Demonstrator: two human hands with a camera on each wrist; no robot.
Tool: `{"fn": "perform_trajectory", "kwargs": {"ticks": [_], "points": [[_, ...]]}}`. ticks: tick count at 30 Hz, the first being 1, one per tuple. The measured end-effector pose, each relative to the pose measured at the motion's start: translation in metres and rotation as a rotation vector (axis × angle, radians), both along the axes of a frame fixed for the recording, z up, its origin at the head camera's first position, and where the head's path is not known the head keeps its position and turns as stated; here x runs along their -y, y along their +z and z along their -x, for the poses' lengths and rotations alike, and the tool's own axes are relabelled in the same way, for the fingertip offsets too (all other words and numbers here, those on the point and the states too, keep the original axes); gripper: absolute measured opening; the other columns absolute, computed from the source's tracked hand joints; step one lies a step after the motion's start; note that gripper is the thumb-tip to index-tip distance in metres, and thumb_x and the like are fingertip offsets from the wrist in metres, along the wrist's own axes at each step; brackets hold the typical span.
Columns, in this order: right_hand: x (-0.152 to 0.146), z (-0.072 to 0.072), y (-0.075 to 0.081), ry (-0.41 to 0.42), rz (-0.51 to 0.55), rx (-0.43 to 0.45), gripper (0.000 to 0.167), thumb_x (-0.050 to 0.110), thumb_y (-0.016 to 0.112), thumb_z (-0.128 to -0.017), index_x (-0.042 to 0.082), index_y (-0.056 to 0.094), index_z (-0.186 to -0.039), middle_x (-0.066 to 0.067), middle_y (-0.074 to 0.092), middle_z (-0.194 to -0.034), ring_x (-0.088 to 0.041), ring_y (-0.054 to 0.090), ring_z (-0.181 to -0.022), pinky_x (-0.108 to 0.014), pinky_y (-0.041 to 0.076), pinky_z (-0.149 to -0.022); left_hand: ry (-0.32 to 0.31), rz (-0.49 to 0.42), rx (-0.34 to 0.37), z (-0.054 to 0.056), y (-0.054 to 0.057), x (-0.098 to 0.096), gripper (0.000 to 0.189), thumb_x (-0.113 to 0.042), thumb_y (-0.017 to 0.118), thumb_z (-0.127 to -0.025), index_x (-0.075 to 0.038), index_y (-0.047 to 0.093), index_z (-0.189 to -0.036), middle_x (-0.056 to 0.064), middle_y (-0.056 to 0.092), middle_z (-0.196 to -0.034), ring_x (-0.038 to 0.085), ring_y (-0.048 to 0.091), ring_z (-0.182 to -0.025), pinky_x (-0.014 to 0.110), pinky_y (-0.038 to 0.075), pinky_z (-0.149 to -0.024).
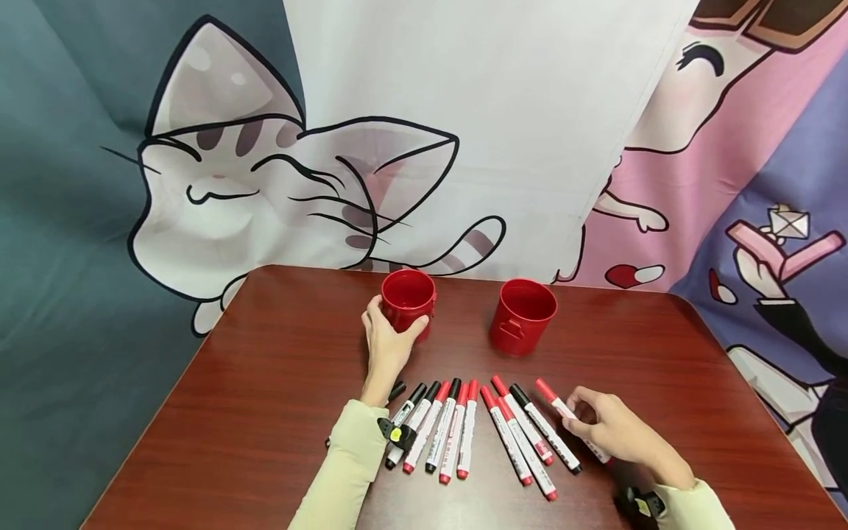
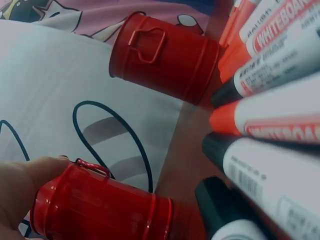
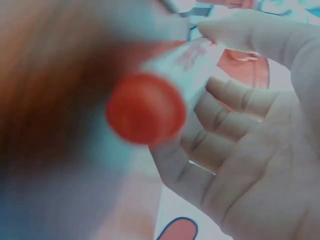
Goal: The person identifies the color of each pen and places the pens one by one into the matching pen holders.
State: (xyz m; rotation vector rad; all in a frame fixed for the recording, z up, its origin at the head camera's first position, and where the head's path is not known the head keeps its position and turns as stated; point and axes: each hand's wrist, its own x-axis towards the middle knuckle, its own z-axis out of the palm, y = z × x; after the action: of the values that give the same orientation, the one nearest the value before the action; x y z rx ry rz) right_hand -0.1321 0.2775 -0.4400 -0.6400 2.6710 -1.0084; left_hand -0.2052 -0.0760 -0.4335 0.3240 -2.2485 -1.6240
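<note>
My left hand (image 1: 386, 347) grips the left red cup (image 1: 400, 319) from its near side, thumb and fingers spread around the wall. In the left wrist view that cup (image 2: 105, 205) is glossy, with a small wire handle by the fingers. My right hand (image 1: 612, 427) pinches a red-capped whiteboard marker (image 1: 562, 407) at the right end of the row of markers. The right wrist view shows this marker (image 3: 182, 67) between thumb and fingers, its round red end facing the camera. Beyond the markers stands a second red cup (image 1: 513, 338), upright and untouched.
White-bodied markers with red or black caps lie side by side: a left group (image 1: 451, 442) partly under the left wrist, and a right group (image 1: 506, 434). The brown table (image 1: 265, 412) meets a cartoon-printed cloth (image 1: 530, 110) at its far edge.
</note>
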Motion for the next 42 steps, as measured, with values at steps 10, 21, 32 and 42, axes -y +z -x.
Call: {"fn": "perform_trajectory", "kwargs": {"ticks": [10,21,32,42], "points": [[0.017,0.000,0.024,-0.081,0.121,-0.033,0.016,0.025,0.069,-0.082,0.019,0.055,-0.089,0.003,0.059,-0.073,-0.010,0.056,-0.064,-0.024,0.047,-0.052,-0.035,-0.005,-0.022,0.006,0.001,0.006,0.094,-0.031,0.078,-0.069,-0.023,0.019,-0.142,0.004,0.030,-0.139,0.024,0.030,-0.125,0.046,0.046,-0.090],[0.040,0.004,0.043,-0.018,0.384,-0.097,0.017,0.009,0.066,-0.083,0.011,0.057,-0.097,-0.005,0.060,-0.079,-0.015,0.059,-0.071,-0.027,0.049,-0.058,-0.054,0.026,-0.089,0.022,-0.007,0.001,0.093,-0.031,0.080,-0.068,-0.018,0.024,-0.140,0.003,0.037,-0.135,0.024,0.037,-0.123,0.043,0.048,-0.087],[0.094,0.020,0.094,-0.149,0.501,-0.266,0.027,-0.004,0.064,-0.081,-0.005,0.054,-0.106,-0.017,0.060,-0.088,-0.015,0.055,-0.081,-0.019,0.047,-0.067,-0.050,0.034,-0.069,0.023,-0.007,0.000,0.089,-0.030,0.079,-0.070,-0.020,0.025,-0.140,0.003,0.037,-0.135,0.021,0.037,-0.121,0.042,0.048,-0.088],[0.148,0.063,0.111,-0.130,0.563,-0.281,0.026,-0.001,0.064,-0.082,-0.003,0.053,-0.105,-0.017,0.060,-0.089,-0.023,0.056,-0.082,-0.021,0.050,-0.068,-0.053,0.040,-0.074,0.023,-0.008,0.001,0.089,-0.030,0.080,-0.069,-0.019,0.026,-0.140,0.003,0.037,-0.135,0.022,0.037,-0.122,0.042,0.047,-0.089]]}}
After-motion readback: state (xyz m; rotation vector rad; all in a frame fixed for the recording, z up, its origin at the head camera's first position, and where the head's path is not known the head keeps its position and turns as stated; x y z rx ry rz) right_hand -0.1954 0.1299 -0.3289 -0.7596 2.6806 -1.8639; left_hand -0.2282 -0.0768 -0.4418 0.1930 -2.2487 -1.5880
